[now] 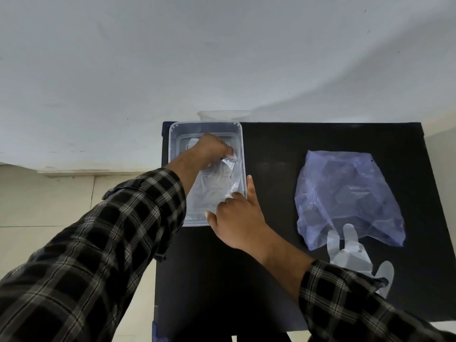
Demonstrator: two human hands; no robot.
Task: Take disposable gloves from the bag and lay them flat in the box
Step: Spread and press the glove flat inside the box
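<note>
Where it lies in the box [178, 134], the glove [217, 186] looks clear and crinkled.

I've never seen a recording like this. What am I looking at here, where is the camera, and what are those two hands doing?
There is no machine here: a person works with bare hands, and the single camera sits on their head, looking down at a black table. On the table's left stands a clear plastic box. The left hand reaches into it and pinches a thin clear glove, while the right hand rests at the box's near right corner, fingers on the same glove, apparently spreading it flat. To the right lies a bluish plastic bag that the gloves come from. Another glove lies on the table at the bag's near edge, partly under the right sleeve.
</note>
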